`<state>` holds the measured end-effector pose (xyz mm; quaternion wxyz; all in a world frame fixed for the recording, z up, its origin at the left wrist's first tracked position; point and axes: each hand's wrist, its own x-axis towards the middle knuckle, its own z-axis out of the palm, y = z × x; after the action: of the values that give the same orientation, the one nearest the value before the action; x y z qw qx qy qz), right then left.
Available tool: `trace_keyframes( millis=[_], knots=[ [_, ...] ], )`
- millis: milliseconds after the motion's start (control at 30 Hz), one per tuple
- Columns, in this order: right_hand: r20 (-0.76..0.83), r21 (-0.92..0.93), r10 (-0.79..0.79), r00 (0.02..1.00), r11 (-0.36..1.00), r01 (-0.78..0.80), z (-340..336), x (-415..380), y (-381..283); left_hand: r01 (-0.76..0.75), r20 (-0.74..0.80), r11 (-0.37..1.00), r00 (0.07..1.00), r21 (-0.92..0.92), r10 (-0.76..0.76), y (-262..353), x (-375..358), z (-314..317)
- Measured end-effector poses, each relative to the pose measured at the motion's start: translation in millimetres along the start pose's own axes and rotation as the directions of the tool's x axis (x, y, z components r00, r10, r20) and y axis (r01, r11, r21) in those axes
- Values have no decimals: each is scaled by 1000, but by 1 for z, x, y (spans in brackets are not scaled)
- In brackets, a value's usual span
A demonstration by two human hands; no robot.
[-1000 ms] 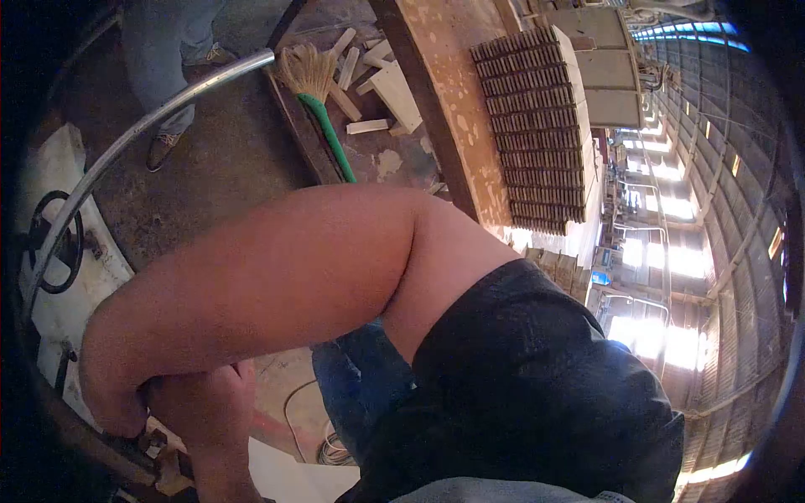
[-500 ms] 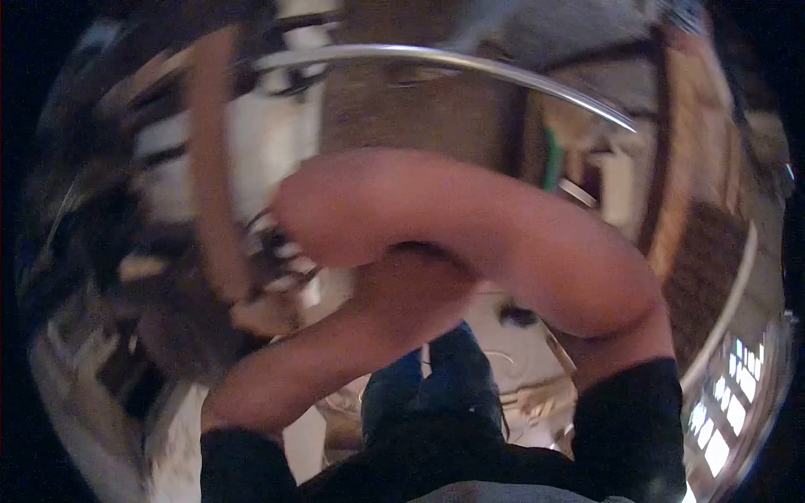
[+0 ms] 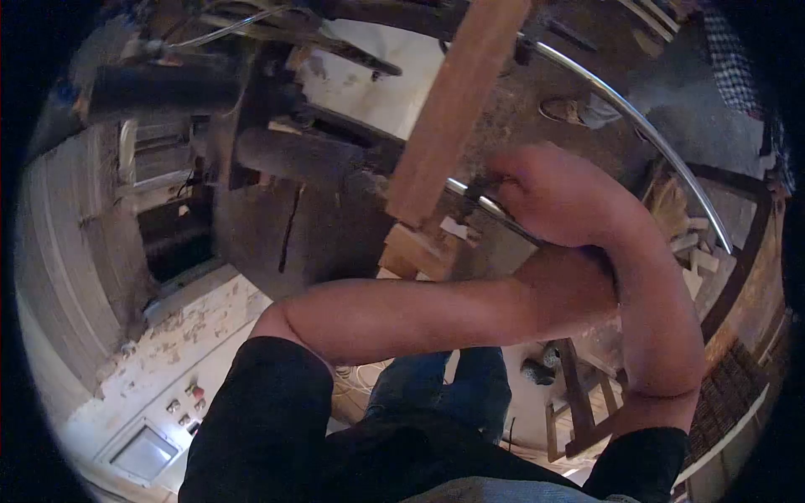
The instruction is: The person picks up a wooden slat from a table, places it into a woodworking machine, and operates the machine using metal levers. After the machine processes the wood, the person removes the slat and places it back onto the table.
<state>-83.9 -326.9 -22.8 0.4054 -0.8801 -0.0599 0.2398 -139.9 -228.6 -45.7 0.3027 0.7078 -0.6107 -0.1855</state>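
My forearms cross in front of me, with the right one on top. My right hand [image 3: 541,193] looks curled closed, its fingers slightly blurred. It is close to a thin shiny metal rod [image 3: 490,205]; whether it touches the rod or holds anything, I cannot make out. My left hand is tucked behind my right wrist, so its fingers are hidden. Just left of my right hand, a long reddish-brown wooden beam [image 3: 461,109] slants upward. Its lower end is by a smaller lighter wood block [image 3: 417,251].
A curved metal tube [image 3: 637,117] arcs across the upper right. Dark machinery [image 3: 277,159] stands at left, above a worn pale panel [image 3: 180,360] with knobs. Another person's checked garment [image 3: 731,63] and a shoe [image 3: 560,110] show at upper right. A wooden frame [image 3: 579,402] stands lower right.
My view has swung left, bringing the knobbed panel in. In the picture, the beam has shifted from left to centre and my crossed arms have shifted right. My right hand looks less blurred.
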Motion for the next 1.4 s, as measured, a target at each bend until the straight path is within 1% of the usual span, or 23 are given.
trace_keyframes(
  millis=[67, 100, 167, 233, 267, 333, 467, 600, 667, 733, 800, 867, 933, 967, 1067, 1133, 1167, 1233, 1267, 1300, 1333, 1367, 1400],
  knots=[
    [-23, 33, -31, 999, 999, 31, -2, -3, 0, -22, -16, 1000, 1000, 14, 22, 4, 1, 0],
    [-21, 31, -48, 999, 998, 49, -2, -1, -1, -7, 26, 1000, 1000, 10, 7, 4, 0, -3],
    [15, -4, 28, 999, 1000, -28, -3, -1, -2, 16, 70, 1000, 997, 13, -17, 4, 2, -2],
    [-3, 13, 4, 1000, 1000, -4, -4, -2, -2, -10, -66, 990, 998, -139, 1, 2, 4, -1],
    [-22, 29, -7, 1000, 1000, 7, -3, -2, -3, -1, -65, 992, 998, -129, -7, 2, 3, -1],
    [-33, 24, -8, 999, 1000, 8, -2, -3, -4, -42, -57, 999, 997, 16, 43, 4, 3, -9],
    [-27, -36, -1, 1000, 999, 0, -3, -2, -2, 21, 19, 999, 1000, -26, -20, 5, 5, -1],
    [-34, 6, -38, 999, 999, 38, -2, -1, 3, 33, 41, 999, 999, -29, -31, 6, 4, -3],
    [13, -15, 12, 1000, 1000, -12, -5, -2, -1, 52, 62, 998, 997, -36, -50, 6, 3, -3],
    [9, -37, -5, 1000, 999, 6, -4, -3, -1, -25, -40, 998, 999, 57, 28, 5, 2, -4],
    [2, -58, -21, 1000, 998, 21, -3, -3, 0, -36, -84, 998, 996, 60, 41, 5, 2, -1],
    [-27, -8, -10, 1000, 1000, 10, 0, -4, 1, -52, -121, 997, 991, 58, 58, 3, 2, 6],
    [-22, -10, -40, 999, 999, 39, 2, -1, 5, -75, 40, 991, 997, 109, 71, 0, 0, 2],
    [-15, -14, -76, 997, 997, 75, 2, 1, 8, -70, 34, 992, 997, 104, 67, -2, 0, 1],
    [11, -71, -79, 997, 994, 80, 2, 5, 10, -81, -8, 980, 996, 183, 84, 0, 0, -1],
    [26, -113, -102, 994, 988, 104, 2, 11, 13, -117, -192, 980, 970, 161, 147, -4, 7, 3],
    [36, -141, -116, 993, 983, 120, 3, 13, 16, -118, -199, 978, 968, 172, 152, -2, 8, 2],
    [26, -104, -133, 991, 985, 135, 3, 16, 25, 15, -175, 969, 984, 245, 29, 8, 8, -4],
    [33, -64, -151, 988, 986, 152, 6, 21, 26, 28, -183, 966, 983, 257, 20, 12, 10, -8],
    [45, -69, -172, 984, 982, 175, 9, 22, 29, 110, -66, 957, 993, 268, -96, 18, 12, -10],
    [16, -57, -133, 991, 989, 133, 10, 23, 36, 196, 43, 936, 975, 291, -217, 28, 13, -13],
    [-16, -46, -102, 995, 994, 101, 11, 26, 42, 222, 19, 922, 971, 317, -240, 31, 12, -8],
    [-18, -62, -143, 990, 988, 141, 15, 31, 53, 210, -39, 915, 977, 345, -209, 25, 13, 3]
  ],
)
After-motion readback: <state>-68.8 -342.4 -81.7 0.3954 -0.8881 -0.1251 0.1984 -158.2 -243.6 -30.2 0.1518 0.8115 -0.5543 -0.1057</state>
